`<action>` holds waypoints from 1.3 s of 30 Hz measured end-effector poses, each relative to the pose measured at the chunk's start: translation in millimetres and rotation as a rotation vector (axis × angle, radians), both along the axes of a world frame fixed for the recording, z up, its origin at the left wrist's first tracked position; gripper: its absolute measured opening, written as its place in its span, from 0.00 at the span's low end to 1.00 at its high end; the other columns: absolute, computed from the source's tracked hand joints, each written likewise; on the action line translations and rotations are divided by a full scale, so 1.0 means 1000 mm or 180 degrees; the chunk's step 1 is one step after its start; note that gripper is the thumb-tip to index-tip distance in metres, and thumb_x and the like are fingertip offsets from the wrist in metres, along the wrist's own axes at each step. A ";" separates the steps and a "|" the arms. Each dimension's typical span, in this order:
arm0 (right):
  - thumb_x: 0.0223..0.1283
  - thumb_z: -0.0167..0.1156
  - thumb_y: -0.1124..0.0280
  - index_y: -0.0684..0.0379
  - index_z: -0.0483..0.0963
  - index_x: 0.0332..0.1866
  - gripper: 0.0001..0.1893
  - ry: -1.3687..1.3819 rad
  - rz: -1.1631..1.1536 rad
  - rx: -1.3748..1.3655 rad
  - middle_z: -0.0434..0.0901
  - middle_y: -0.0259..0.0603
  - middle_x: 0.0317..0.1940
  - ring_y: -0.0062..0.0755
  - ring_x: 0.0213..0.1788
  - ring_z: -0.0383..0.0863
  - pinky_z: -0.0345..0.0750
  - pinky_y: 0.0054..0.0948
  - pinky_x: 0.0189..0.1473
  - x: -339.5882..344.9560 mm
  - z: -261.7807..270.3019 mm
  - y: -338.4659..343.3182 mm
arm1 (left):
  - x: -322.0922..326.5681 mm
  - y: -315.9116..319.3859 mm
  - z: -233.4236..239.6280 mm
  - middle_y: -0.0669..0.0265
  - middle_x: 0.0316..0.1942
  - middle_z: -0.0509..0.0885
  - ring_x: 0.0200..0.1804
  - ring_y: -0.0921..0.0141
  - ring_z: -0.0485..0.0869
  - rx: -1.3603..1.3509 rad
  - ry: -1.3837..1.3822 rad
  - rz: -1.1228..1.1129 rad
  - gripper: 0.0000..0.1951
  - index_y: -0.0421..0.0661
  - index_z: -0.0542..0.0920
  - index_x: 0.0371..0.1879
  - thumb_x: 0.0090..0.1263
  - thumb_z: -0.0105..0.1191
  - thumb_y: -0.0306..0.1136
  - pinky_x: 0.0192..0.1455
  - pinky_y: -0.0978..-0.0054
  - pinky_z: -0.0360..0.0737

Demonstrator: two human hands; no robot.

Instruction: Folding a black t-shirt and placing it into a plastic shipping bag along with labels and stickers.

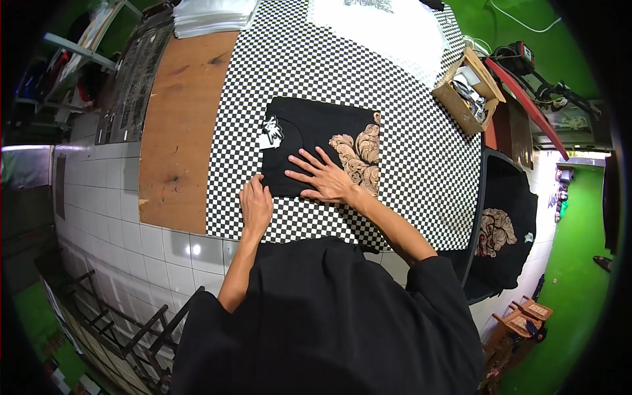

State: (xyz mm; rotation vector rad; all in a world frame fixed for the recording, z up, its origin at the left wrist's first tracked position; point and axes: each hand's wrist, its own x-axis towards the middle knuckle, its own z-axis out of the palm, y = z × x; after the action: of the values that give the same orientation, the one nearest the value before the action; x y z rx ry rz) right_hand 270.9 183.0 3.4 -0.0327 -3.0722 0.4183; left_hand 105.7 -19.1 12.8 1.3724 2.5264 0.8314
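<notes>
A folded black T-shirt (316, 118) with a tan ornamental print lies on the black-and-white checkered table cover (419, 197). At the shirt's left edge are a black-and-white hang tag (272, 129) and a small white piece under it. My right hand (323, 177) rests palm down on the fabric, fingers spread, beside the print. With its fingers bent, my left hand (256, 201) touches the shirt's lower left corner; whether it pinches the cloth cannot be told.
A wooden box (459, 106) of small items stands at the table's right edge. White garments (390, 34) and stacked white plastic bags (212, 17) lie at the far side. A brown board (182, 133) is left; a dark bin (474, 227) holding printed black garments (513, 247) is right.
</notes>
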 end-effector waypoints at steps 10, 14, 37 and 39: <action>0.74 0.47 0.39 0.59 0.51 0.83 0.43 0.0265 -0.1319 -0.0231 0.48 0.47 0.84 0.47 0.86 0.44 0.41 0.52 0.84 0.006 -0.003 -0.004 | 0.011 0.015 0.033 0.51 0.55 0.78 0.61 0.55 0.76 0.0041 0.0462 0.0007 0.23 0.38 0.73 0.64 0.71 0.57 0.27 0.65 0.52 0.69; 0.73 0.48 0.38 0.61 0.52 0.83 0.45 0.0128 -0.1258 0.0042 0.50 0.48 0.84 0.48 0.85 0.46 0.43 0.52 0.83 0.002 0.004 -0.005 | 0.019 0.011 0.034 0.53 0.73 0.70 0.78 0.56 0.63 -0.0299 0.0448 -0.1399 0.27 0.40 0.69 0.72 0.75 0.55 0.34 0.80 0.52 0.58; 0.76 0.40 0.35 0.58 0.49 0.84 0.44 -0.0066 -0.1160 0.0502 0.48 0.41 0.85 0.39 0.86 0.46 0.41 0.48 0.84 -0.022 -0.006 0.038 | -0.007 0.001 -0.001 0.65 0.44 0.81 0.52 0.60 0.79 0.0538 0.0559 -0.1380 0.13 0.44 0.84 0.47 0.64 0.62 0.23 0.57 0.60 0.73; 0.76 0.40 0.35 0.58 0.48 0.84 0.44 -0.0088 -0.1158 0.0481 0.48 0.40 0.85 0.39 0.86 0.46 0.40 0.48 0.85 -0.023 -0.006 0.038 | -0.011 0.000 -0.002 0.64 0.46 0.82 0.53 0.59 0.79 0.0465 0.0569 -0.1427 0.13 0.43 0.84 0.46 0.63 0.62 0.23 0.58 0.59 0.74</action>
State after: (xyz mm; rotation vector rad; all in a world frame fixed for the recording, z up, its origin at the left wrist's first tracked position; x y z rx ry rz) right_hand 248.0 220.5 -2.8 -0.5843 -3.0177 0.1663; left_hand 94.7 -19.4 11.2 2.0383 2.1646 0.8412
